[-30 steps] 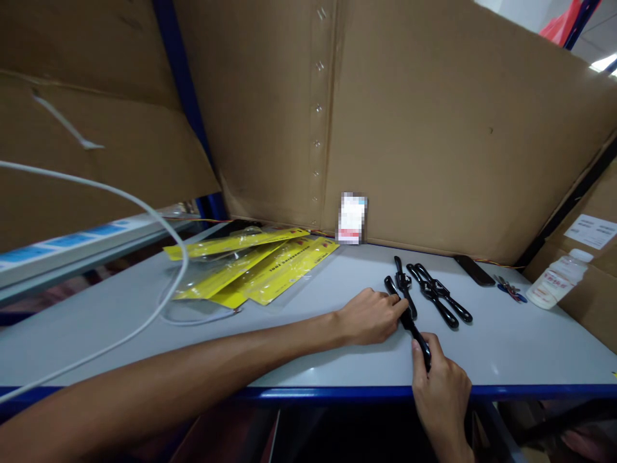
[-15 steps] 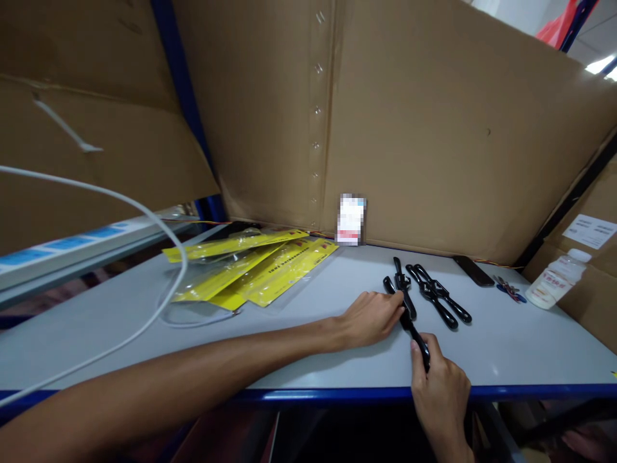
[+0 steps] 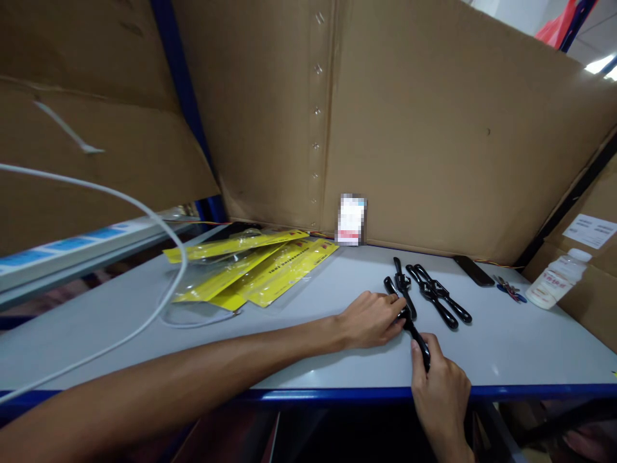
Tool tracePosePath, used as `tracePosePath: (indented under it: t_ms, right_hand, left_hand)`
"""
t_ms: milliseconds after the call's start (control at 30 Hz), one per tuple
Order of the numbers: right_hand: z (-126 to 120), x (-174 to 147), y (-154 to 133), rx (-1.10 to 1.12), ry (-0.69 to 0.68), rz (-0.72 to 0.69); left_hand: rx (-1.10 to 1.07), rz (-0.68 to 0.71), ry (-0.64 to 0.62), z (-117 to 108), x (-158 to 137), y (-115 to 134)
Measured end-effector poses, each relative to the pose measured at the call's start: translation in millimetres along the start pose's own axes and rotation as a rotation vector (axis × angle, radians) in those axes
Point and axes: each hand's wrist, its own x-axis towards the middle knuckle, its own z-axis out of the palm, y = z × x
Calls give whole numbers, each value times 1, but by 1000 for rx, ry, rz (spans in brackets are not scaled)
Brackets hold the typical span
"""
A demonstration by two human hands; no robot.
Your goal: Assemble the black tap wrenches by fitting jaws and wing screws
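Note:
A black spokeshave point(image 3: 417, 336) slants over the front part of the table, near its edge. Around its near handle my right hand point(image 3: 441, 382) is closed. The fingers of my left hand point(image 3: 373, 318) are bent onto its middle, hiding part of the body; what the fingertips touch there is too small to tell. Just beyond lies a second black spokeshave point(image 3: 401, 275), close to the held one. To the right, two more spokeshaves, a nearer one point(image 3: 446, 314) and a farther one point(image 3: 463, 312), lie side by side with their bodies close together.
Yellow-topped clear plastic packages point(image 3: 289, 273) are heaped at the left, with a white cable point(image 3: 144, 209) looping in front. A dark phone-like slab point(image 3: 473, 271), small pliers-like tools point(image 3: 511, 290) and a white bottle point(image 3: 554, 280) stand or lie right. Cardboard point(image 3: 424, 128) walls the back.
My left fingers have shifted slightly right and down along the middle of the spokeshave. My right hand and the other things have hardly moved.

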Motion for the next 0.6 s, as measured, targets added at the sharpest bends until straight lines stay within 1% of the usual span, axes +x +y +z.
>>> tracePosePath:
  t_ms: [267,333,400,500,600]
  right_hand:
    - [2,-1,2,15,-1,-10]
    - [1,0,1,11,-4,0]
    - [0,0,0,8,-15,9]
    - [-1,1,-1,-4,-30,34]
    - [-3,2,-2,-10,-41,45]
  left_hand:
    - [-84,-133,-15,2,3,-1]
    - [-73,-133,-6,2,3,-1]
    - [-27,-68,-5,1,2,-1]
    - [78,99,7,-1,1,-2]
    - [173,220,37,-2,1,-5]
